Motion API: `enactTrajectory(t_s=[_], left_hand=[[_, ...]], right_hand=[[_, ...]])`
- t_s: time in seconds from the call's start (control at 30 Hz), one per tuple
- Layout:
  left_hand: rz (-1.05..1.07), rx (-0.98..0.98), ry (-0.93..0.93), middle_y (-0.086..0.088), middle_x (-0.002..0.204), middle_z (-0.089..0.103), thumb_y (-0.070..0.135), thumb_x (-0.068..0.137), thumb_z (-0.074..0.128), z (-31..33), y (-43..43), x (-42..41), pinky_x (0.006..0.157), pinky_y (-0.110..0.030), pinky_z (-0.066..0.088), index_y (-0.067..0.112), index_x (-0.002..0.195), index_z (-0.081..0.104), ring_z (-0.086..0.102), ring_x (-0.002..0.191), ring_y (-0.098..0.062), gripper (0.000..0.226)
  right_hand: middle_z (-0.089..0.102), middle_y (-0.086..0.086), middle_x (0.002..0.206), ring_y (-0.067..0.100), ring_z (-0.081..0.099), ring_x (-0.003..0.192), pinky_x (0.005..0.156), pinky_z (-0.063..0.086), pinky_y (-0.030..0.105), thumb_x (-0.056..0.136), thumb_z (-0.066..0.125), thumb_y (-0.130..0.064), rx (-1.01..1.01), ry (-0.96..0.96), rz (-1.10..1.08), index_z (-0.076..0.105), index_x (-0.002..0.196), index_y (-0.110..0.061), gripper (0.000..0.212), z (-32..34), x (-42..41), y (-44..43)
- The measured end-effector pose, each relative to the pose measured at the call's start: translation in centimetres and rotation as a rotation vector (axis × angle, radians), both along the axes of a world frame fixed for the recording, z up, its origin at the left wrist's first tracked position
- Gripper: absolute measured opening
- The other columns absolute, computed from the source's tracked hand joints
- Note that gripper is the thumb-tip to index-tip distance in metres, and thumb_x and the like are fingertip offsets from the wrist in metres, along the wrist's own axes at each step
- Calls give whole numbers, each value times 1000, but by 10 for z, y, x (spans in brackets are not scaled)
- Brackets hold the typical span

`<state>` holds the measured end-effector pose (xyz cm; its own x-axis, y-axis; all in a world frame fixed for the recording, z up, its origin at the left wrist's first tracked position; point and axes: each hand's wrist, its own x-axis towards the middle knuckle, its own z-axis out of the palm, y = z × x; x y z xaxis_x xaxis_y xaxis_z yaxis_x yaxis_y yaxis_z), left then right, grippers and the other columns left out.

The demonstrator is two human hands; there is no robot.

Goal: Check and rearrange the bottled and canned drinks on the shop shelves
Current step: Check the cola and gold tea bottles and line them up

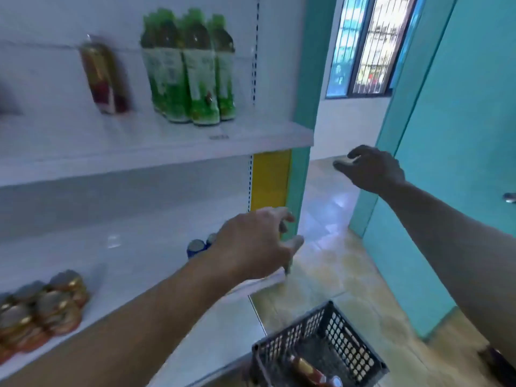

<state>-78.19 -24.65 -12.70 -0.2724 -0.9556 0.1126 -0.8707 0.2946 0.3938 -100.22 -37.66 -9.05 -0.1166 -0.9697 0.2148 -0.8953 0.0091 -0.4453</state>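
1. While the shelves (pixel 156 146) fill the left of the view, the step in hand looks like a reach for the blue cans (pixel 196 247) on the lower board; every place below is told from them.
2. Basket (pixel 293 342): on the floor, below and right of the cans, with 1 red-labelled bottle (pixel 310 370) lying inside.
3. Green bottles (pixel 192 71): a tight cluster 1 board above the cans.
4. Gold cans (pixel 47 308): same board as the cans, well to their left.
5. Red bottle (pixel 103 76): above and left of the cans, standing alone.
6. Left hand (pixel 251 244): just right of the cans and partly hiding them, fingers loosely spread, holding nothing.
7. Right hand (pixel 374 169): above and well right of the cans, off the shelves, fingers loosely curled, empty.
8. Blue cans: at least 2 tops show. To do this well, I judge, grip 1 can round its side, lift it straight, and leave its neighbour standing.
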Motion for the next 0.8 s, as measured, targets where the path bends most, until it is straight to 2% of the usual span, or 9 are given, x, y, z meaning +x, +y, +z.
enactTrajectory(t_s=[0.07,0.13,0.3,0.4,0.5,0.6,0.73,0.8], left_hand=[[25,-87,29,20,120,62,54,94,56,44,16,34,91,-31,50,36,133,53,61,102,-7,44],[77,-164,45,20,118,62,53,94,57,76,27,69,92,-32,51,36,133,54,61,100,-6,43],[252,-218,84,16,120,61,49,95,58,112,35,153,90,-34,53,32,135,53,61,99,-10,44],[364,-236,59,17,120,61,52,95,57,115,30,206,92,-33,50,33,135,53,61,102,-10,44],[485,-240,63,20,117,60,55,93,57,114,15,262,95,-35,50,35,131,54,60,103,-9,43],[586,-234,81,20,116,62,57,92,57,112,-13,313,92,-33,51,36,128,56,61,102,-8,42],[628,-216,16,17,119,63,56,93,56,116,-66,367,88,-31,51,34,132,55,61,102,-9,45],[641,-204,-41,16,122,63,56,95,54,120,-92,387,86,-29,49,33,134,52,60,104,-9,46]], right_hand=[[70,0,124,28,64,114,99,47,37,91,62,-55,-188,-111,42,63,123,-24,45,60,37,16],[70,-2,121,27,63,114,98,46,37,91,63,-52,-303,-132,129,63,126,-23,45,105,79,28],[70,-3,114,22,64,105,91,51,35,91,65,-50,-439,-126,414,63,126,-23,45,164,197,42],[69,-3,113,20,62,100,85,49,31,89,64,-55,-410,-54,549,61,128,-27,49,167,268,35],[66,-5,122,20,61,111,93,47,32,91,64,-52,-331,-26,674,57,135,-25,52,156,336,16],[66,2,127,23,62,110,94,50,37,93,63,-50,-308,-17,720,51,139,-26,53,144,394,-18],[62,4,134,24,62,114,81,45,30,91,68,-49,-204,-113,682,44,142,-23,61,128,451,-85],[62,6,130,25,63,111,81,45,31,86,74,-48,-140,-232,646,43,139,-17,68,118,474,-121]])
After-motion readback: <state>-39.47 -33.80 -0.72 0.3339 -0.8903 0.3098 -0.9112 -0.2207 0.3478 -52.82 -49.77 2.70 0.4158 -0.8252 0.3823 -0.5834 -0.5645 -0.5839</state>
